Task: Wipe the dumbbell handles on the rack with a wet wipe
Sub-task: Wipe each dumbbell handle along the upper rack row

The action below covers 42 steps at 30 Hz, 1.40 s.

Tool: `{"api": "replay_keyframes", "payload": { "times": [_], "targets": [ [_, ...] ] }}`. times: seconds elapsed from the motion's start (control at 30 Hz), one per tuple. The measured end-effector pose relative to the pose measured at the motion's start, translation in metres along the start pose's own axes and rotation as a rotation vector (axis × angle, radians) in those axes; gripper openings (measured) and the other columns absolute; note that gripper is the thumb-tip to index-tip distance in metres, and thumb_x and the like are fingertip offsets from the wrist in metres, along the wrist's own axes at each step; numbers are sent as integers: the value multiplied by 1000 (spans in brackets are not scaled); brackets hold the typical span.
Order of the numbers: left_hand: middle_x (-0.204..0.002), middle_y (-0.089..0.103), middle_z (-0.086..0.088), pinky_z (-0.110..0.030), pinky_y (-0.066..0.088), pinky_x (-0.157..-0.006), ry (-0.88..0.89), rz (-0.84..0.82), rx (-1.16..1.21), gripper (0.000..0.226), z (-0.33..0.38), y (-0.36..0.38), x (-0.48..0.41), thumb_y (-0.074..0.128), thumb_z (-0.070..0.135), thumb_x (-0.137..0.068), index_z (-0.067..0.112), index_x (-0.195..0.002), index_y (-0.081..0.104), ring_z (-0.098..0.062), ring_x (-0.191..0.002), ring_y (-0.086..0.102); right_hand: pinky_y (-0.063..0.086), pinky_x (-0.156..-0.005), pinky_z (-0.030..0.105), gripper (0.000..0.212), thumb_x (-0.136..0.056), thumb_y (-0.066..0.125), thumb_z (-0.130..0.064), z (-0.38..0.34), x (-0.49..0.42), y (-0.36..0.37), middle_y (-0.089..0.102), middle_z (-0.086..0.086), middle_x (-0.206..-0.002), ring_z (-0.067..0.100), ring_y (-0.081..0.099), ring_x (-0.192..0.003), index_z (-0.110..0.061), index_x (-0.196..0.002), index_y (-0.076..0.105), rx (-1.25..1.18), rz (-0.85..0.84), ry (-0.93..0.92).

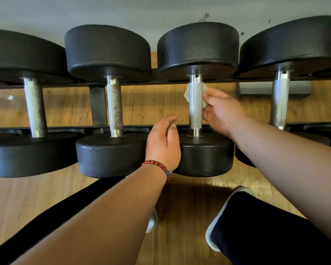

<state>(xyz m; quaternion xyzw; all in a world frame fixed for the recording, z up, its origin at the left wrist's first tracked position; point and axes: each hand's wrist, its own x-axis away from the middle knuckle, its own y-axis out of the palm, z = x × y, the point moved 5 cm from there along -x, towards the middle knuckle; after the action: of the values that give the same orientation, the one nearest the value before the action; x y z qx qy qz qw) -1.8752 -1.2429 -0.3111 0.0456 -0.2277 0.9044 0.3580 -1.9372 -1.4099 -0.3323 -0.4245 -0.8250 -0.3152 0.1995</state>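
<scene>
Shown: right hand fingers pinching wet wipe around upper dumbbell handle, third along rack; left hand fingers loosely curled, empty, steadying near weight head. Risk: knurling snagging, tearing wipe; lower handle missed.

Wooden plank floor under everything, warm brown. Grey wall behind, dark scuff marks upper right. Red bead bracelet, one blue bead, on wrist. White-soled shoes on floor, dark trouser leg lower right.
</scene>
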Motion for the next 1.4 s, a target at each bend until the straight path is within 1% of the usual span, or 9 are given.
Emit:
{"api": "replay_keyframes", "payload": {
  "times": [0.13,0.3,0.43,0.67,0.93,1.07,1.17,1.33,1.4],
  "targets": [
    [-128,57,8,-18,35,-102,-2,-4,2,34,0,0,0,37,18,-102,22,-127,58,-3,-121,48,59,-75,34,31,-99,43,1,-12,-9,0,71,17,-107,27,70,-99,-3,-125,58,-31,-16,6],
    [-128,57,8,-15,34,-100,1,4,-4,33,1,-1,0,36,18,-102,22,-127,58,-2,-120,48,59,-70,29,34,-101,34,1,3,-11,4,74,12,-102,20,72,-92,-10,-117,62,-30,-61,127],
    [-128,56,9,-8,31,-96,-9,-6,-4,34,1,-1,0,36,18,-102,23,-128,58,-1,-119,48,59,-75,35,37,-100,36,1,-8,-14,3,68,16,-117,26,69,-104,-6,-130,56,31,-71,145],
    [-127,54,12,-4,29,-92,-7,-15,-16,34,1,-1,0,36,18,-102,23,-129,57,3,-117,45,59,-68,31,26,-100,40,0,0,-7,-3,75,8,-93,19,73,-86,-12,-109,61,80,-98,164],
    [-129,54,12,-4,28,-91,-7,-14,-21,34,0,-1,-1,35,19,-103,24,-130,56,3,-118,45,57,-82,29,30,-98,43,4,-17,-2,-2,72,10,-110,20,70,-101,-10,-119,59,194,-173,50],
    [-129,55,11,-4,29,-91,-4,-12,-18,34,1,-1,0,35,19,-103,23,-130,56,2,-118,46,57,-81,27,36,-95,46,8,-24,-1,-5,67,12,-117,20,68,-103,-7,-127,55,381,-104,-35],
    [-129,55,11,-4,30,-91,-6,-10,-13,34,0,-1,-1,36,19,-102,23,-129,56,2,-118,46,56,-76,23,37,-96,46,7,-33,-2,-4,67,8,-115,16,68,-100,-7,-128,55,362,-61,-92],
    [-127,55,11,-5,30,-92,4,-6,-19,34,0,-1,-1,36,19,-102,22,-129,57,2,-117,47,58,-79,29,41,-94,46,8,-10,7,-11,66,11,-120,21,67,-105,-9,-131,53,495,-157,135],
    [-127,55,12,-5,30,-92,3,-6,-19,34,1,-1,0,36,19,-102,22,-129,57,2,-117,46,59,-78,29,41,-94,44,10,-13,4,-9,65,14,-120,23,67,-104,-8,-130,54,437,-147,135]
  ]
}}
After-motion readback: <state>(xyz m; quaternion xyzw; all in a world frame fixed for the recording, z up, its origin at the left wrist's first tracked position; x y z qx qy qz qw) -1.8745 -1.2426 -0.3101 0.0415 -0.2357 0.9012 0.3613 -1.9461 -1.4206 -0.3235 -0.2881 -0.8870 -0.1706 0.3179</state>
